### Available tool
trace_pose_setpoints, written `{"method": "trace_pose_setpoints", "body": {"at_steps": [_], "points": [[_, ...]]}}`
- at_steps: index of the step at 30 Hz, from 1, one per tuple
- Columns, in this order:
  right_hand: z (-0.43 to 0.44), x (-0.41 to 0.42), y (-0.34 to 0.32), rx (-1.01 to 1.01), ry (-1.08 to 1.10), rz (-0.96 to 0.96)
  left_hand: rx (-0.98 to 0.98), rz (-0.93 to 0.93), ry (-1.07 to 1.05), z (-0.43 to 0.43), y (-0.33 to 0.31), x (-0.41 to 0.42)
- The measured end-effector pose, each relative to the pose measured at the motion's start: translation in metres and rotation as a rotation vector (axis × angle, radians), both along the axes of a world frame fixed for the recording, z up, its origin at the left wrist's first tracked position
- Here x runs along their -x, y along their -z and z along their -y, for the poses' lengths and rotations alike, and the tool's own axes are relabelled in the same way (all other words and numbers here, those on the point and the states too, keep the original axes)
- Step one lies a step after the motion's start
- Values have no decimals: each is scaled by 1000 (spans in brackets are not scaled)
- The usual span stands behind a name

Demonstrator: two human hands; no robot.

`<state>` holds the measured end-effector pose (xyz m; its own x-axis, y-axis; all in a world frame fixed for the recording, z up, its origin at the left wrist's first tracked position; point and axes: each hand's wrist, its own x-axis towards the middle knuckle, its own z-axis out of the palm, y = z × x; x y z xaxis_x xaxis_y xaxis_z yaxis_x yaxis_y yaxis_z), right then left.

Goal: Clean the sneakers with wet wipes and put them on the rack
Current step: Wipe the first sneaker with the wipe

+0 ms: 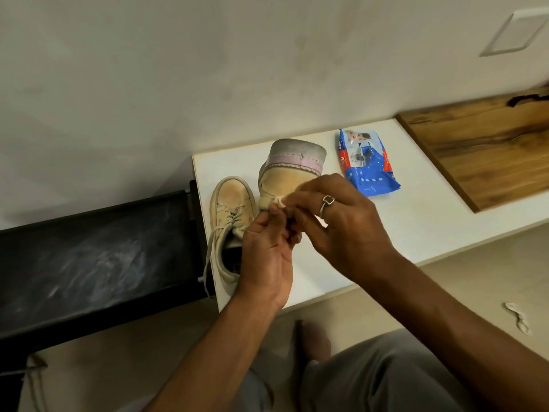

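Two tan sneakers are on a white table [416, 221]. One sneaker [230, 209] lies flat, its laces trailing over the table's edge. The other sneaker [289, 171] is tipped up with its grey-and-pink sole facing away. In front of that shoe both hands pinch a small bunched white wet wipe [280, 202]. My left hand [267, 257] holds the wipe from below. My right hand [335, 221], with a ring on one finger, grips it from above. The wipe touches the tipped sneaker's upper. A blue wet-wipe pack [367, 162] lies to the right.
A black shoe rack [89, 263] stands to the left of the table, its top dusty. A wooden board [487, 150] lies at the table's right. A crumpled used wipe [518, 318] is on the floor. My knee in grey trousers [386, 376] is below.
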<state>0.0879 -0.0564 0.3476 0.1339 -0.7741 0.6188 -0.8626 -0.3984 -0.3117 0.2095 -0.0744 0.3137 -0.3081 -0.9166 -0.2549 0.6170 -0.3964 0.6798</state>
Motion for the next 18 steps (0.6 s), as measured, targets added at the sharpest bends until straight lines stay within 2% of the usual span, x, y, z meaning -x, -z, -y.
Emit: {"method": "trace_pose_setpoints", "body": {"at_steps": [4,8,11,15,17,18], "points": [[10,13,-10,73,115,105,-9,33,-1,1,-3,3],[3,2,-1,24,33,34,-3,-3,-19,2,-1,-2],[10,9,-5,47,97,105,-21,18,-25,3,-4,-1],[7,2,-1,18,64,135,-4,1,-50,3,-7,-5],[9,3,-1,4,72,221,60,47,-76,6,-8,-8],[12,4,-2,-10,84,280,115,127,-92,8,-6,-8]]}}
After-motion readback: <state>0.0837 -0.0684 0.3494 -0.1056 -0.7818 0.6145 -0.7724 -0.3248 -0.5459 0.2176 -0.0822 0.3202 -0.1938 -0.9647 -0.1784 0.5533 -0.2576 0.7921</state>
